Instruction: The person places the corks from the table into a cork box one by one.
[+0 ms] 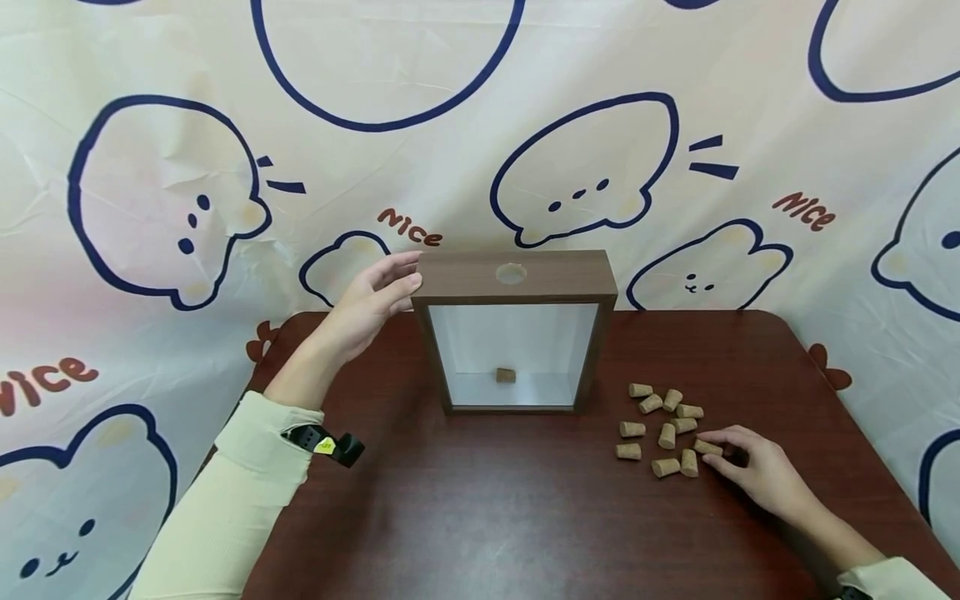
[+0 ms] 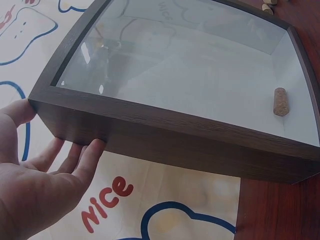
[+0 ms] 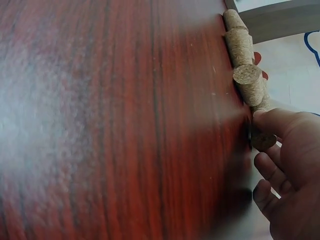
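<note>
A brown wood-framed display box [image 1: 517,279] stands upright on the table, with a clear front and a round hole in its top. One cork [image 1: 506,376] lies inside on its floor. My left hand [image 1: 367,304] holds the box by its upper left corner; in the left wrist view the thumb and fingertips [image 2: 95,147] touch opposite edges of its side. To the right of the box, my right hand [image 1: 761,471] pinches a cork [image 1: 707,447] between thumb and index finger, low over the table. That cork's end [image 3: 264,142] shows below the thumb in the right wrist view.
Several loose corks [image 1: 667,435] lie scattered on the table between the box and my right hand. The dark red-brown table [image 1: 480,508] ends at a patterned cloth backdrop [image 1: 585,175] behind the box. A strap device [image 1: 326,443] sits on my left wrist.
</note>
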Tool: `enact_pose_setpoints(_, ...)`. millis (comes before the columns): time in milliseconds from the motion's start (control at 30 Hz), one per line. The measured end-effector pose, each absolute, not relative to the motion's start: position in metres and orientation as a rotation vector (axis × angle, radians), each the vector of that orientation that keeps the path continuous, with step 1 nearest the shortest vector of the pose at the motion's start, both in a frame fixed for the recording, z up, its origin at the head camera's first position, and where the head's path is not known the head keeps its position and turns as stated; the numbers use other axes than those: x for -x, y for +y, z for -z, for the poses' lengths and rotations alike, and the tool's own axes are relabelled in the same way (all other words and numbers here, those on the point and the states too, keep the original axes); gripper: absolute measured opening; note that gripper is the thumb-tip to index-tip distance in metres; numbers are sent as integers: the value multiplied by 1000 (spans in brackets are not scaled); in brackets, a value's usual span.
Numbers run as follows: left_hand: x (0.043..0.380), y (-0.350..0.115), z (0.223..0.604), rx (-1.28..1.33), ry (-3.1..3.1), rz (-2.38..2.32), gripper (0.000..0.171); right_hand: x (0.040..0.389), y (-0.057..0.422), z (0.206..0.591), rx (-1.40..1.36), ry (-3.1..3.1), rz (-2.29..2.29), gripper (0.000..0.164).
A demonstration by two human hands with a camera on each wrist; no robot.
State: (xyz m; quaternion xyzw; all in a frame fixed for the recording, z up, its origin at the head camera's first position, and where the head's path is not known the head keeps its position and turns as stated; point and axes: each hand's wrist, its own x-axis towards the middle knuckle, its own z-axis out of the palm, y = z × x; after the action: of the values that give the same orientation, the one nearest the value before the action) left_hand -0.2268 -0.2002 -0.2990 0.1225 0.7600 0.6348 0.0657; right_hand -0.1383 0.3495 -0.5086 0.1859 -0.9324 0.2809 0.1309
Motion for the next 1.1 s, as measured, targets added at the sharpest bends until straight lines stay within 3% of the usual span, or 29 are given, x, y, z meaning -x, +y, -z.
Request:
enact_pose_setpoints(533, 227, -201, 299, -356, 2286, -1917, 57, 138, 353, 468, -532, -2708, -874, 30)
enact_pose_setpoints(1100, 227, -200, 299, -372, 2273, -1930, 57, 155, 341, 398, -682, -2658, -870, 31)
